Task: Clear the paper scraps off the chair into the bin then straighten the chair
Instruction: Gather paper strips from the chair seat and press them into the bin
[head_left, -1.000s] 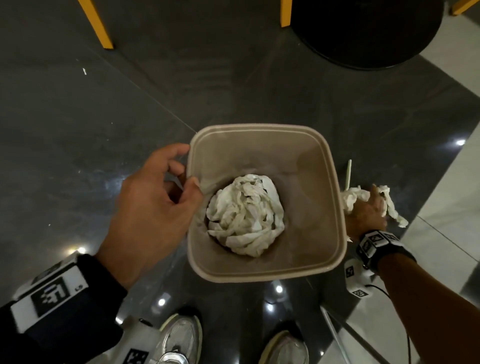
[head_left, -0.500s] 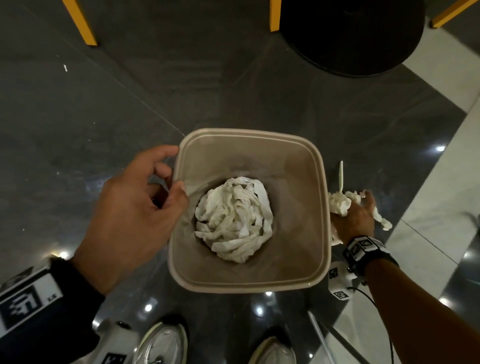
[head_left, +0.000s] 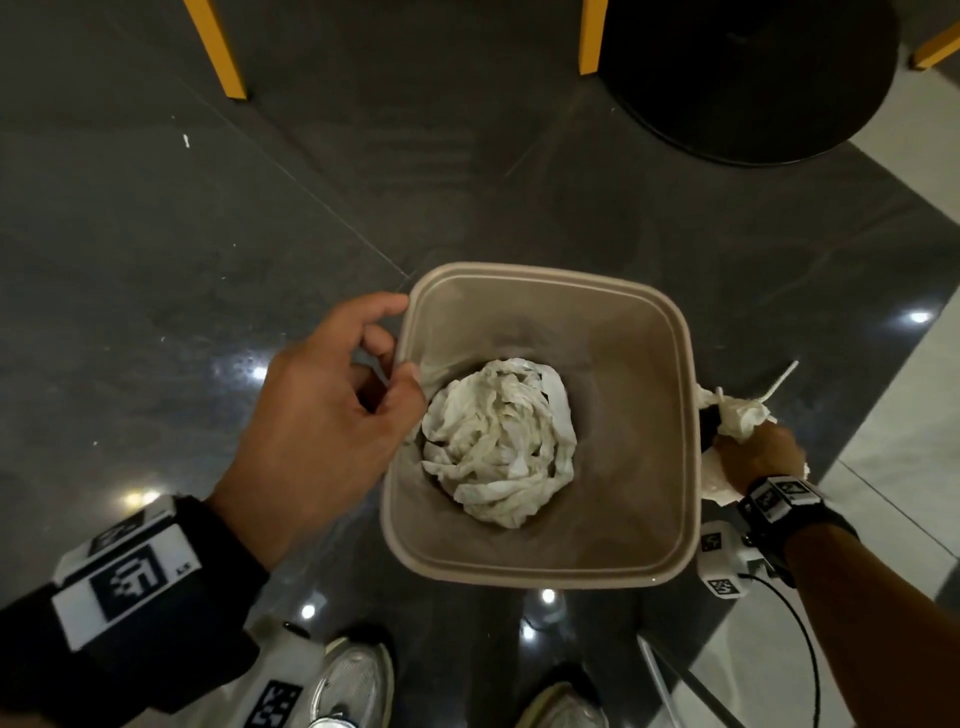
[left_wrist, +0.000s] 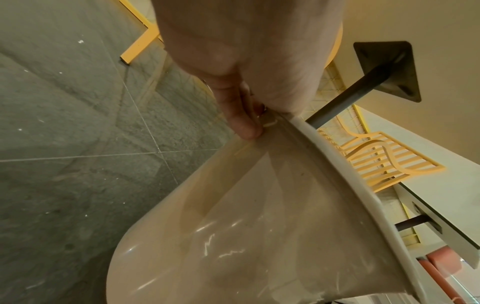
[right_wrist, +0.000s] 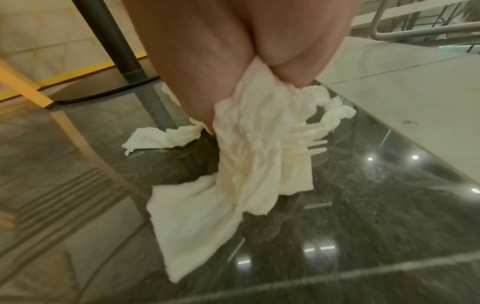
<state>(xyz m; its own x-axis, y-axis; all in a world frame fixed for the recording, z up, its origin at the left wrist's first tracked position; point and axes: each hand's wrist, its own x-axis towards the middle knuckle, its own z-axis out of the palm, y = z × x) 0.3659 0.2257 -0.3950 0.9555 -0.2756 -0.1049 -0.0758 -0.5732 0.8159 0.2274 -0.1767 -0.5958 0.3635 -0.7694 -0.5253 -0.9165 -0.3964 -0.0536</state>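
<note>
A beige square bin hangs over the dark floor with a heap of crumpled white paper at its bottom. My left hand pinches the bin's left rim, thumb inside and fingers outside; in the left wrist view the fingers press the bin wall. My right hand is just right of the bin, lower than its rim, and grips a bunch of white paper scraps with a white plastic fork among them. The right wrist view shows the scraps hanging from the fist and the fork.
A round black table base lies on the floor ahead at the right. Yellow chair legs stand ahead at the left and middle. My shoes are below the bin. A pale floor strip runs along the right.
The bin and both hands have shifted a little in the view while the grips stay the same. The right hand with the scraps stays beside the bin's right wall.
</note>
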